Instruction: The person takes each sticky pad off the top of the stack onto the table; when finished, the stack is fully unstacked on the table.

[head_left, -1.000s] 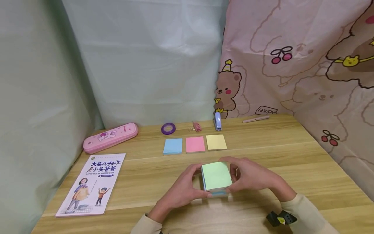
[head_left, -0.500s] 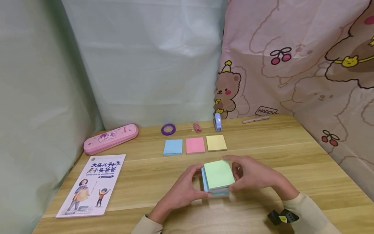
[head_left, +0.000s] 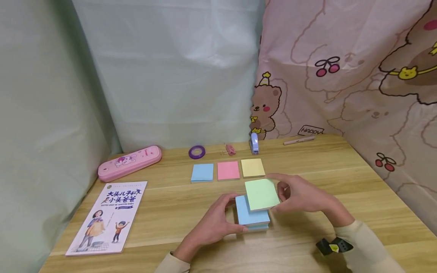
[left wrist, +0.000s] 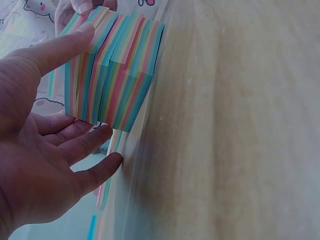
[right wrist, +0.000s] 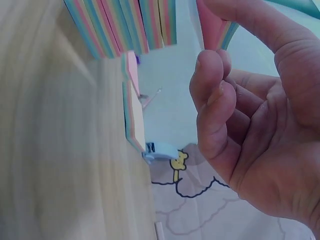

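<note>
My right hand (head_left: 300,194) pinches a sticky note pad (head_left: 262,194) with a light green top sheet, fingertips at its far side and thumb at its near right corner. That pad is raised above a stack of sticky note pads (head_left: 252,218) with a blue top, offset to the right and away from me. My left hand (head_left: 213,220) holds the stack from its left side, thumb along the near edge and fingers behind. In the left wrist view the stack (left wrist: 122,75) shows striped, many-coloured edges. The held pad's pink face (right wrist: 211,27) appears in the right wrist view.
Blue (head_left: 202,173), pink (head_left: 228,170) and yellow (head_left: 253,168) pads lie in a row beyond the stack. Behind them are purple tape (head_left: 192,153), a pink binder clip (head_left: 230,149), a stapler (head_left: 254,143) and a pen (head_left: 299,140). A pencil case (head_left: 129,163) and booklet (head_left: 107,218) lie left.
My right hand has lifted the green-topped pad off the stack, up and to the right, exposing the blue top beneath. My left hand stays on the stack.
</note>
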A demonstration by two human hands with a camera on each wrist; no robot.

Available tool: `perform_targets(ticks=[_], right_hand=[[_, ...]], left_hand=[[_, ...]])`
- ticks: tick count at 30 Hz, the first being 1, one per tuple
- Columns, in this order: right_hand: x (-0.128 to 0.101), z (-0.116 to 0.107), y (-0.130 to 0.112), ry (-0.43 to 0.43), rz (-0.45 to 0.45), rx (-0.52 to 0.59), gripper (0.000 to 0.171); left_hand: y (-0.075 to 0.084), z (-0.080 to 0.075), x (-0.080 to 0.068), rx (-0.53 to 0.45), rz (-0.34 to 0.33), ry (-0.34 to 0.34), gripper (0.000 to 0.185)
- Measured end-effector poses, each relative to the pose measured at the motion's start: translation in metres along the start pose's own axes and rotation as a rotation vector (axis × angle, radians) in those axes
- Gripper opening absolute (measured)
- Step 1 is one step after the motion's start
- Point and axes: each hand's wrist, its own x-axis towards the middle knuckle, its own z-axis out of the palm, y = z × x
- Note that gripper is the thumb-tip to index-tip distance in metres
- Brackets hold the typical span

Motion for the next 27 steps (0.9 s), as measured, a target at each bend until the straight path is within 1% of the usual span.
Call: perform_targets(ticks=[5, 10, 15, 21, 27], right_hand=[[0.003, -0.005, 0.007, 0.001, 0.002, 0.009, 0.090], [0.007, -0.012, 0.016, 0.022, 0.030, 0.027, 0.089], [0.010, -0.027, 0.025, 0.031, 0.084, 0.061, 0.091], [0.013, -0.046, 0.039, 0.025, 0.112, 0.084, 0.094], [0.018, -0.060, 0.053, 0.023, 0.154, 0.104, 0.095]], left_hand=[[0.001, 0.000, 0.000, 0.001, -0.006, -0.005, 0.093], [0.001, 0.000, 0.000, -0.002, -0.016, -0.009, 0.093], [0.001, -0.001, 0.000, -0.002, -0.023, -0.009, 0.094], [0.001, -0.001, -0.001, 0.004, -0.016, -0.007, 0.094], [0.001, -0.001, -0.001, 0.003, -0.018, -0.008, 0.094]])
